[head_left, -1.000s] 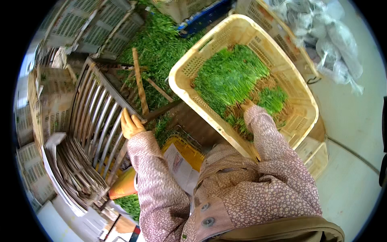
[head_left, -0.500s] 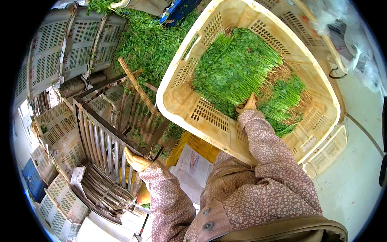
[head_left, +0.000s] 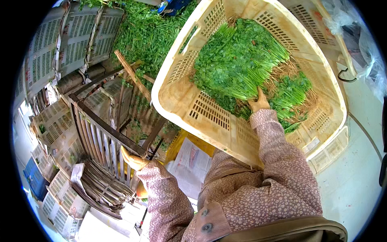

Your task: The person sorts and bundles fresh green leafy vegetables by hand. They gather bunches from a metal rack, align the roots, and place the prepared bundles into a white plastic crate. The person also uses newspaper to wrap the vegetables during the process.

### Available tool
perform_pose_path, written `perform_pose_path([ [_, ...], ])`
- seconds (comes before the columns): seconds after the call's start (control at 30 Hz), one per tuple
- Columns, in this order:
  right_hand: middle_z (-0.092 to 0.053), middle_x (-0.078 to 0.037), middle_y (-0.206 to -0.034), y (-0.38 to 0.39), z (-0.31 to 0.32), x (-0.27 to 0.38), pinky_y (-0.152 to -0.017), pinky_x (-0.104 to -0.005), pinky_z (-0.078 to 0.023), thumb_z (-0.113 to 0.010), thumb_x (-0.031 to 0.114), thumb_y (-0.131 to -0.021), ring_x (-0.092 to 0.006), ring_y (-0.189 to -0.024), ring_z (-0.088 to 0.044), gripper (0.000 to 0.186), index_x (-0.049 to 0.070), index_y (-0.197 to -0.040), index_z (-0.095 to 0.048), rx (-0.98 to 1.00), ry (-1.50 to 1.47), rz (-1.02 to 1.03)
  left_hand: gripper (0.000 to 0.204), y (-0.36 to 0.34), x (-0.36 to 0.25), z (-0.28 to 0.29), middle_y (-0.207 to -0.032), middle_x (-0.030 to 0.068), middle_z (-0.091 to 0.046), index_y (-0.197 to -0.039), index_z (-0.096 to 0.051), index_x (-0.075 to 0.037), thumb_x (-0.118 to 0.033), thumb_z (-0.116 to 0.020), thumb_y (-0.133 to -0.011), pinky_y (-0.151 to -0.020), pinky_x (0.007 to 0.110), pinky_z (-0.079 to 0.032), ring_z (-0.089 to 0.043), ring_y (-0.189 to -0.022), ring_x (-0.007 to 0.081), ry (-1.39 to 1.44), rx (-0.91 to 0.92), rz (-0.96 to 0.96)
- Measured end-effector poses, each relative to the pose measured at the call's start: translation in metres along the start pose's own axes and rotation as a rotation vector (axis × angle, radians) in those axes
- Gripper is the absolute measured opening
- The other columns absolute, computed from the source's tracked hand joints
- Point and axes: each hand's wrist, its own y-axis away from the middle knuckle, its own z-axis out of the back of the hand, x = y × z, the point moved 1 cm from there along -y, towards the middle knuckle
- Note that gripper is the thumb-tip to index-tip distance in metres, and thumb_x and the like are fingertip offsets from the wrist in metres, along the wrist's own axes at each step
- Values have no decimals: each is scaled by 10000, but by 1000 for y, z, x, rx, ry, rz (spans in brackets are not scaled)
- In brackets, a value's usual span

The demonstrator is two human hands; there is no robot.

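Note:
A large yellowed plastic basket (head_left: 169,107) with slotted walls stands tilted before me, holding leafy green herbs with pale roots. The larger bunch of herbs (head_left: 238,60) lies toward the far left, a smaller bunch (head_left: 291,94) at the right. My right hand (head_left: 259,103) reaches over the near wall to the stems between both bunches. Its visible fingers are stretched apart; the rest are hidden among the greens. My left hand (head_left: 135,160) is outside the basket beside a metal rack (head_left: 115,137), fingers stretched out and holding nothing. Whether it touches the rack I cannot tell.
Loose greens (head_left: 151,38) cover the ground beyond the rack. A wooden stick (head_left: 133,76) leans across the rack. Folded paper sheets (head_left: 100,187) are stacked below it, and a printed sheet (head_left: 189,161) lies beside a yellow crate (head_left: 177,147). Slotted crates (head_left: 74,36) stand at left.
My right hand has shifted slightly right along the stems, its fingers still apart. My left hand stays by the rack. The whole view has moved a little.

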Motion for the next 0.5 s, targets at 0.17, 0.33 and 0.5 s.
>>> perform_pose_path([
  [0.17,-252,-194,-1476,-15,-48,-19,-1054,-397,-383,-742,104,-773,-339,-1291,-380,954,108,-1478,-100,-87,-293,48,540,0,1,3,-1270,231,-486,-1298,-470,17,-386,-322,-970,-1010,435,-394,-498,-1152,365,37,3,-50],
  [0.33,-230,-195,-1486,-47,-55,-1,-1014,-408,-426,-758,165,-764,-329,-1266,-413,1020,116,-1479,-33,-7,-268,-126,623,4,-3,2,-1252,250,-506,-1287,-489,24,-418,-167,-988,-995,458,-405,-511,-1137,386,12,-50,-40],
  [0.5,-376,-191,-1395,-95,-44,-36,-966,-360,-460,-738,299,-750,-300,-1149,-523,940,63,-1452,-160,248,58,-65,625,3,0,-6,-1223,249,-531,-1277,-499,23,-410,-155,-986,-991,468,-410,-521,-1122,392,-51,-94,-255],
])
